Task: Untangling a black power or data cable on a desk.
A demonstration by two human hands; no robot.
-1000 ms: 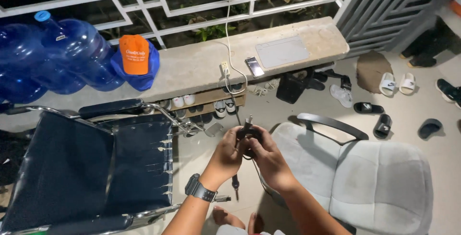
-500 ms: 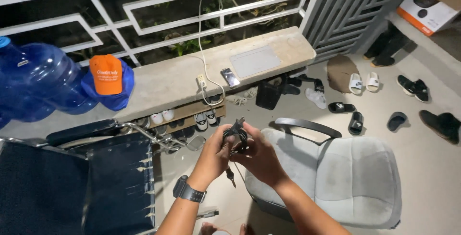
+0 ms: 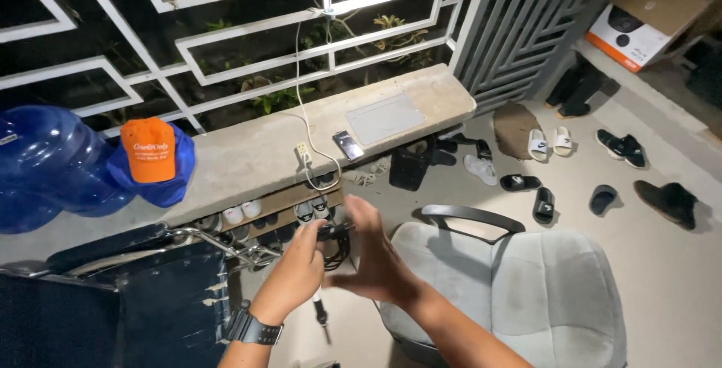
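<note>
My left hand [image 3: 295, 269], with a black watch on the wrist, is closed around a bundle of coiled black cable [image 3: 336, 244], held up in front of me. A black plug end [image 3: 321, 313] dangles below it. My right hand [image 3: 376, 259] is flat with its fingers spread, just right of the cable, and holds nothing. Both hands hover between a dark folding chair [image 3: 113, 300] on the left and a grey office chair [image 3: 519, 285] on the right.
A concrete ledge [image 3: 263, 150] runs across, carrying blue water jugs [image 3: 53, 165], an orange cap [image 3: 150, 150], a phone [image 3: 348, 144], a grey pad [image 3: 385, 119] and a white cable. Shoes sit under the ledge. Several sandals [image 3: 541, 202] lie on the floor at right. A cardboard box [image 3: 647, 14] is top right.
My right hand has let go of the cable bundle and spread flat; the left hand still holds it. The view has swung leftward and up along the ledge.
</note>
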